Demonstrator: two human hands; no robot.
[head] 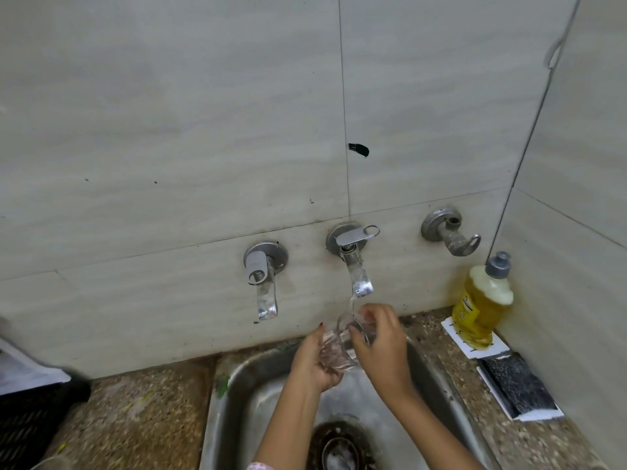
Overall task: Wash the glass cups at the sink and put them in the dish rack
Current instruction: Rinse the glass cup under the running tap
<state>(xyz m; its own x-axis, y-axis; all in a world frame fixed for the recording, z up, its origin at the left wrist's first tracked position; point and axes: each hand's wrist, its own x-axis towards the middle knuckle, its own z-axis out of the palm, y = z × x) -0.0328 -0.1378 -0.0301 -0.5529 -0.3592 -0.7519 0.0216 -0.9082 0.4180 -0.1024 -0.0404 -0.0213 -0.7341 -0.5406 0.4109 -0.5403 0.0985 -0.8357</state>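
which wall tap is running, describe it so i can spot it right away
Start at the steel sink and look up the tiled wall behind it. The running tap is the middle fitting, between the left tap and the right valve, directly above the glass cup. Only it has water falling from its spout, with a flat lever swung sideways on top.

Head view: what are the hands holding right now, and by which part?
A glass cup, in both hands under the running tap. The left hand wraps its lower body near the base; the right hand pinches the rim.
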